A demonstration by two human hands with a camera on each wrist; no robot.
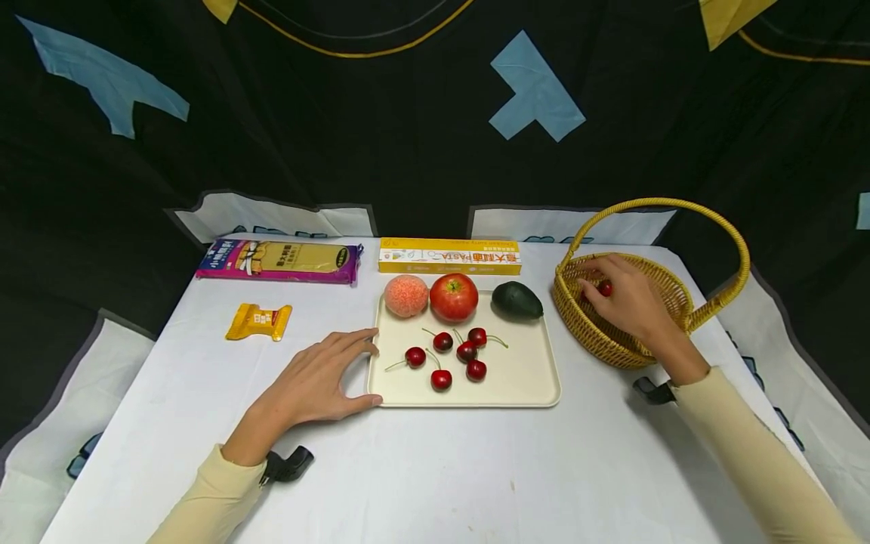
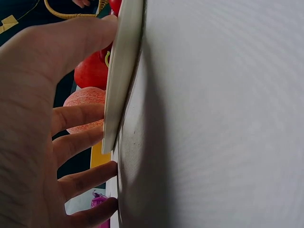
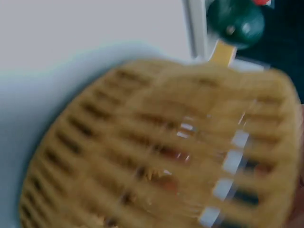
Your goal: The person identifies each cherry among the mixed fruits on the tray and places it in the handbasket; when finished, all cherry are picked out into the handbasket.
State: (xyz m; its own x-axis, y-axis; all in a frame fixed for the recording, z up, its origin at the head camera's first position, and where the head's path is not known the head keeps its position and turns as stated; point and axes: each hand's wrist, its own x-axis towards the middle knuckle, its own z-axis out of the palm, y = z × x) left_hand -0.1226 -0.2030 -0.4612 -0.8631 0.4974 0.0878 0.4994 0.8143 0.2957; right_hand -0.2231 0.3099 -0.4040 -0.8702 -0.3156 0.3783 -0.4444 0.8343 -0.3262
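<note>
My left hand (image 1: 316, 378) lies at the left end of a cream rectangular tray (image 1: 523, 363), thumb and fingertips touching its rim, fingers spread. In the left wrist view the thumb and two fingers meet the tray's edge. On the tray are several dark red cherries (image 1: 476, 370) with stems, a red apple (image 1: 454, 298), a pinkish round fruit (image 1: 406, 295) and a dark green avocado (image 1: 516, 301). My right hand (image 1: 628, 298) reaches into a yellow wicker basket (image 1: 598, 340), a cherry (image 1: 604, 288) between its thumb and fingers. The basket's weave (image 3: 142, 123) hides most of this hand in the right wrist view.
The basket's tall hoop handle (image 1: 662, 202) arches over the right arm. Behind the tray lies a yellow pasta box (image 1: 448, 257). A purple noodle packet (image 1: 282, 261) and a small orange wrapped snack (image 1: 259, 322) lie to the left. A black cloth hangs behind the white table.
</note>
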